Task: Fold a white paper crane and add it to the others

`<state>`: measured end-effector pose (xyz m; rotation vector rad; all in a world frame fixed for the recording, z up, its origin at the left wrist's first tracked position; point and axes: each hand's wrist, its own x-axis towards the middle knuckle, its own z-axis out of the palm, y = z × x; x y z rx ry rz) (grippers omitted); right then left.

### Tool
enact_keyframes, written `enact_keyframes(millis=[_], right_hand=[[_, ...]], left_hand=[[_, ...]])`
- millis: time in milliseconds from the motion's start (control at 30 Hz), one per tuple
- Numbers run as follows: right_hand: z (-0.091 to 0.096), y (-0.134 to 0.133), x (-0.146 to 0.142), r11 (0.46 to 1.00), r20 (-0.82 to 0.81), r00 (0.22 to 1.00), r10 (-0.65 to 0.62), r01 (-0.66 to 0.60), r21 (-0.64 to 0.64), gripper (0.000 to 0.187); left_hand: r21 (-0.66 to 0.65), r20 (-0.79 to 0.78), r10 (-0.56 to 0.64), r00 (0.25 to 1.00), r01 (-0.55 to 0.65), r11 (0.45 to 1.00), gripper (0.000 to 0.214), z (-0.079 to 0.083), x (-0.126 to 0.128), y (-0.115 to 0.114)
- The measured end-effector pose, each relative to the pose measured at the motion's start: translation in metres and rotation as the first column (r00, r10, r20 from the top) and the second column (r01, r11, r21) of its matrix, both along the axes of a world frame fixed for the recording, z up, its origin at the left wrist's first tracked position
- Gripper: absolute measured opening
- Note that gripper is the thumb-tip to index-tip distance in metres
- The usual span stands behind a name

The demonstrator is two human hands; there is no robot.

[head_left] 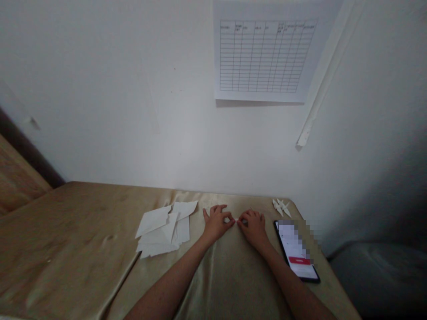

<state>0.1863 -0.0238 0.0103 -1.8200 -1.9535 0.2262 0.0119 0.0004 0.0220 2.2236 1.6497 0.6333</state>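
My left hand [216, 222] and my right hand [252, 226] meet over the cloth-covered table, each pinching thumb to forefinger. Between the fingertips shows a tiny bit of white paper [236, 220], held from both sides; most of it is hidden by my fingers. To the left of my left hand lies a loose pile of white paper pieces [163, 233], some with torn edges. Beyond my right hand, near the table's far right corner, sit several small folded white paper shapes [282, 207] with pointed ends.
A phone [296, 251] with a lit screen lies by the right edge, close to my right forearm. Gold-brown cloth [83, 240] covers the table, which stands against a white wall [133, 111]. A printed table sheet [263, 58] hangs there. A dark rounded form [376, 280] stands at lower right.
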Motion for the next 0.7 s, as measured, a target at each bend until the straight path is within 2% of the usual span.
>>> enact_keyframes(millis=[700], right_hand=[[0.0023,0.0009,-0.0058,0.998,-0.028,0.998,-0.058,0.057,-0.023,0.015]], left_hand=[[-0.01,-0.015,-0.002,1.0,0.002,1.0,0.008,0.0009,0.0007,-0.0004]])
